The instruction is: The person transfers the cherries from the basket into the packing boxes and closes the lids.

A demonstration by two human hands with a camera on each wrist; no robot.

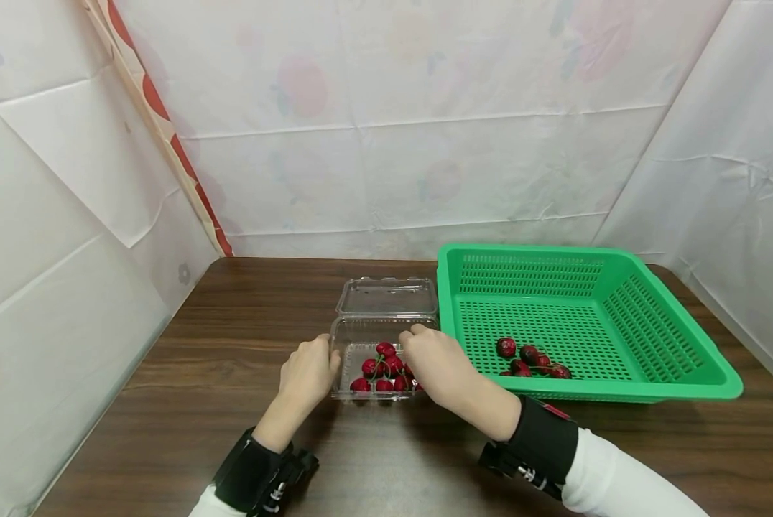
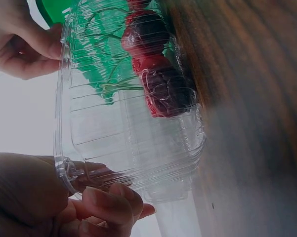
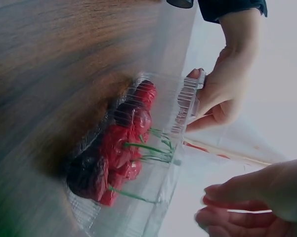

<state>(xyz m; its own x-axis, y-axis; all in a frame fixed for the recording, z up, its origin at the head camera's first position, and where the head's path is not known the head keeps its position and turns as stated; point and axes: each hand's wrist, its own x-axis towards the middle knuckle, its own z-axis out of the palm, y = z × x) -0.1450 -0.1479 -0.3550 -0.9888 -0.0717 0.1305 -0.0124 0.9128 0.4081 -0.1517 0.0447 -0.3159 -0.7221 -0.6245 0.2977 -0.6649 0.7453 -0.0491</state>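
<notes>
My left hand (image 1: 309, 372) pinches the left wall of a clear plastic clamshell box (image 1: 354, 332), thumb on one side and fingers on the other in the left wrist view. Several red cherries (image 1: 391, 365) with green stems lie in the box, toward its front and right. Above the box's right rim hovers my right hand (image 1: 440, 362). Its thumb and fingers (image 3: 227, 195) are loosely bent and a little apart in the right wrist view, with nothing seen between them. The box's lid (image 1: 388, 296) is folded back, away from me.
A green plastic basket (image 1: 619, 390) stands right beside the box, behind the right forearm. Several darker cherries (image 1: 527, 353) lie in its front left part. The brown wooden table (image 1: 231, 345) ends at a white patterned sheet (image 1: 386, 179).
</notes>
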